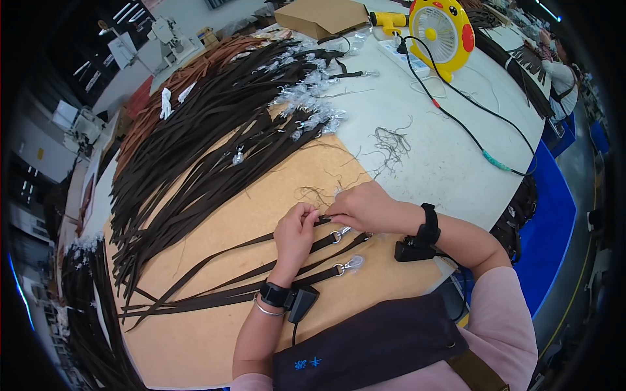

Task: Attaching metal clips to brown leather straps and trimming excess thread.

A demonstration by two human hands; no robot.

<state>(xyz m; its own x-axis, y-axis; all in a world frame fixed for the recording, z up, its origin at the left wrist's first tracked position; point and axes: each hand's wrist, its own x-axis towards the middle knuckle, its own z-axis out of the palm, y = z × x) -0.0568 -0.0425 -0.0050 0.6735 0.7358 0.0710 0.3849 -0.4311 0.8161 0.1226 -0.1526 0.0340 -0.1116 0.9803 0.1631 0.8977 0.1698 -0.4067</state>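
Note:
My left hand [295, 236] pinches a dark brown strap [241, 245] near its end, which lies between my two hands. Close beside it, my right hand [370, 207] has thumb and fingers closed on the same end; the exact spot is partly hidden by the fingers. Below my hands lie more dark straps [228, 298], some tipped with metal snap hooks [340, 268], one wrapped in clear plastic. Loose thread ends [312, 193] curl on the tan board just beyond my fingers.
A big heap of dark straps [195, 130] with plastic-wrapped hooks covers the left of the table. Brown straps [215, 58] lie behind it. A tangle of threads [393, 144], a yellow fan [443, 36] with a black cable [456, 117] and a cardboard box [321, 17] are farther off.

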